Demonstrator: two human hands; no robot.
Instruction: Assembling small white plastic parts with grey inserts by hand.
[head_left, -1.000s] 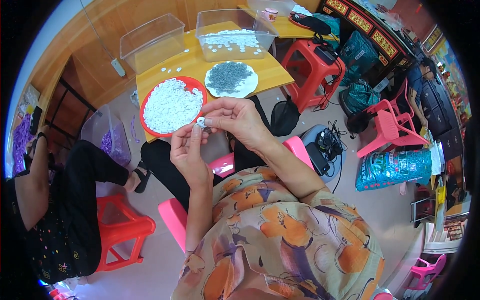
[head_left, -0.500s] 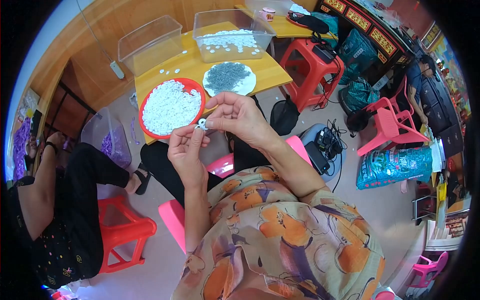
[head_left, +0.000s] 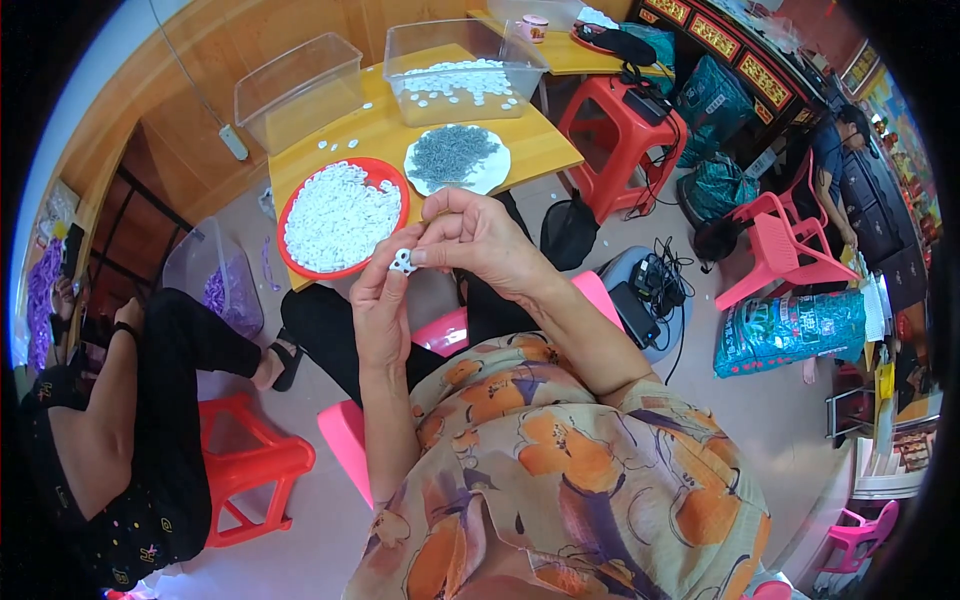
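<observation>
Small white plastic piece [head_left: 402, 262] sits pinched between both hands, held in the air in front of the worktop [head_left: 380, 135] edge, above the lap, not resting on anything. Left hand [head_left: 380, 300] supports it from below, fingers closed on it; right hand [head_left: 475, 240] is clenched down on it from the upper right, fingertips pressing at its top. Whether a second, smaller part is being seated into it cannot be made out; the detail is too small. Risk 1: the piece is tiny and the grip is fingertip-only, so a slip under pressing force would likely send it to the floor between the knees and the pink stool [head_left: 345, 435], where it would be hard to recover. Risk 2: uneven pressure could tilt the piece and leave the fit skewed. Risk 3: the red plate of white pieces [head_left: 340, 215] lies at the near worktop edge, just beyond the hands; an elbow or wrist moving forward could nudge it and spill the heap. The white plate of grey parts [head_left: 457, 158] sits just beside it and carries the same exposure, though further in.
</observation>
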